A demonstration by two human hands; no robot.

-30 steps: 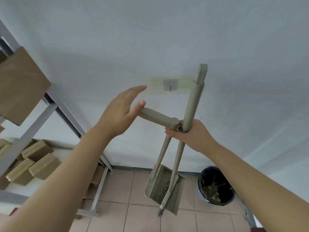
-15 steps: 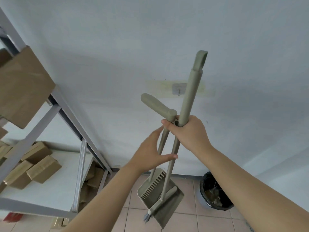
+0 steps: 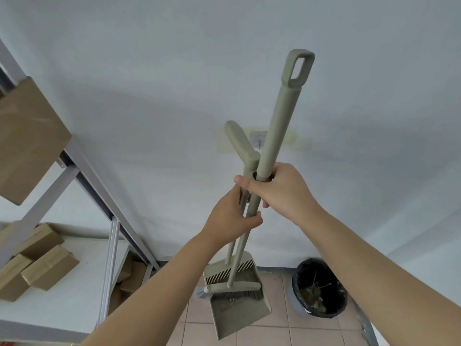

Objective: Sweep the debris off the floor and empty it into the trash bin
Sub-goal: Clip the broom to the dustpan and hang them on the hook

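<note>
Head view, looking at a pale wall (image 3: 174, 71) with both arms raised. The right hand (image 3: 279, 188) grips the broom (image 3: 277, 126) at mid-pole, fingers wrapped round the pole and the top of the dustpan (image 3: 239, 313) shaft where the two clip together. The thumb lies across the front. The left hand (image 3: 232, 216) sits just below it, touching it, fingers curled round the shafts and the thumb pressed across the broom pole. Cannot tell whether it holds one shaft or both.

The broom and dustpan are the same grey-green. The poles are near upright, tilted slightly right at the top. The loop end of the broom handle is highest. The bent dustpan grip angles up-left beside the pole. The broom head lies crosswise over the dustpan mouth, with bristles against the comb teeth.

The trash bin (image 3: 319, 288) stands on the tiled floor (image 3: 274, 330) by the wall, right of the dustpan and apart from it. It has a black liner, with debris (image 3: 314, 294) inside.

A hook (image 3: 259, 139) is on the wall behind the poles. A metal shelf rack (image 3: 82, 176) stands at left with cardboard boxes (image 3: 47, 268) on it.
</note>
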